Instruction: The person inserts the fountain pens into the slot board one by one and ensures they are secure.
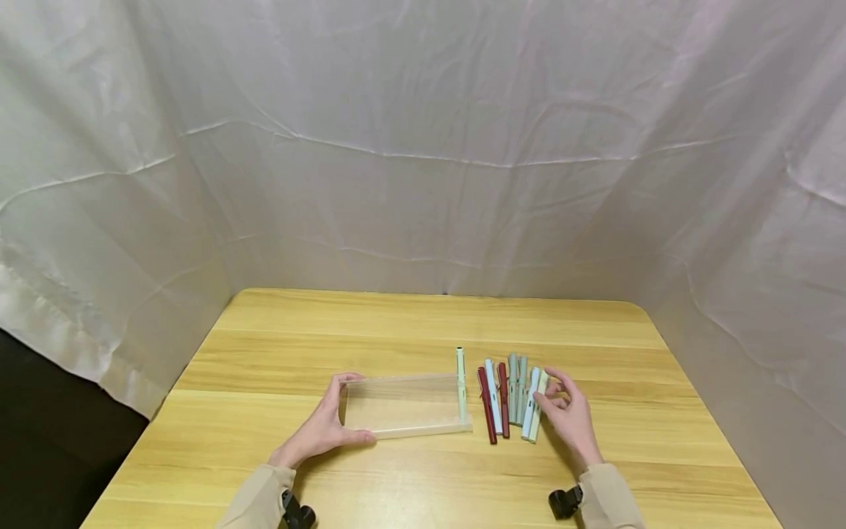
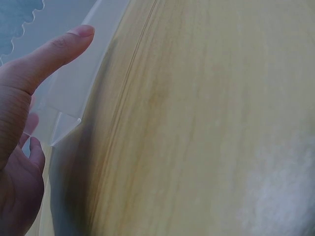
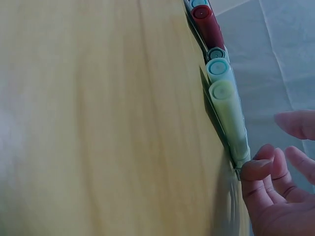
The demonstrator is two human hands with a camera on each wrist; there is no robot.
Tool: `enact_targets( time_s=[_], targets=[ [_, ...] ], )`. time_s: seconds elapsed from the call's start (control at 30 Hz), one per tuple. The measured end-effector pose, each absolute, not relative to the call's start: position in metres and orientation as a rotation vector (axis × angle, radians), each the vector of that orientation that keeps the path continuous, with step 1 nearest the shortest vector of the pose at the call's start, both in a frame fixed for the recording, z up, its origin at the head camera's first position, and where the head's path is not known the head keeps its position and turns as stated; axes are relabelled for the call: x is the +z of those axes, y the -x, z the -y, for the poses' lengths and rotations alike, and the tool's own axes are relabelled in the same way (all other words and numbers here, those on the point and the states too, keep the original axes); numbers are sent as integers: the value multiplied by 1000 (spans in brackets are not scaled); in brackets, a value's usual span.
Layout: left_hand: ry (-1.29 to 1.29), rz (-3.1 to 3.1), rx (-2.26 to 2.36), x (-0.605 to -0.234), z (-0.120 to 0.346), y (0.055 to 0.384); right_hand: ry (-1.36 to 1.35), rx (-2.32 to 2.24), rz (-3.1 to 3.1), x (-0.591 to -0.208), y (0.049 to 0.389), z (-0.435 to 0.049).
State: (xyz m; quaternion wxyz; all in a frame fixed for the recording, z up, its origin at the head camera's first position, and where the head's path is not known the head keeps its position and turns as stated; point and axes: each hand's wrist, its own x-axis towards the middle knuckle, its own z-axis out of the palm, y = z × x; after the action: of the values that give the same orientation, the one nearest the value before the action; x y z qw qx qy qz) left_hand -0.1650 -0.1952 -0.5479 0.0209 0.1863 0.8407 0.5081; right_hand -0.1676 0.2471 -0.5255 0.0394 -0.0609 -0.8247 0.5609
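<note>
My left hand (image 1: 325, 425) grips the left end of a clear plastic pen tray (image 1: 410, 432), thumb along the near side and fingers at the far side. A scalloped edge shows inside the tray (image 2: 74, 93) in the left wrist view. One pale green pen (image 1: 460, 386) stands across its right end, sticking out past the far side. My right hand (image 1: 570, 417) is at the rightmost pen of a loose row, a pale green pen (image 3: 229, 118). Bent fingertips touch or nearly touch that pen around its clip; the thumb is held apart from it.
Left of that pen lie a light blue pen (image 1: 531, 404), two grey-green pens (image 1: 512, 389), a dark red pen (image 1: 504, 400), another light blue pen (image 1: 492, 393) and another dark red pen (image 1: 487, 408). Pale curtains (image 1: 423, 206) surround the wooden table (image 1: 423, 485).
</note>
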Motion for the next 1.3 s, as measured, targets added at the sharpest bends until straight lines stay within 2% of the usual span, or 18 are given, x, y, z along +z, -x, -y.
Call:
enact_targets(
  time_s=[0.53, 1.3],
  targets=[
    [-561, -2604, 1570, -546, 194, 165, 267, 1853, 2566, -530, 173, -258],
    [-556, -2603, 1576, -547, 194, 165, 293, 1684, 2789, -525, 184, -258]
  ],
)
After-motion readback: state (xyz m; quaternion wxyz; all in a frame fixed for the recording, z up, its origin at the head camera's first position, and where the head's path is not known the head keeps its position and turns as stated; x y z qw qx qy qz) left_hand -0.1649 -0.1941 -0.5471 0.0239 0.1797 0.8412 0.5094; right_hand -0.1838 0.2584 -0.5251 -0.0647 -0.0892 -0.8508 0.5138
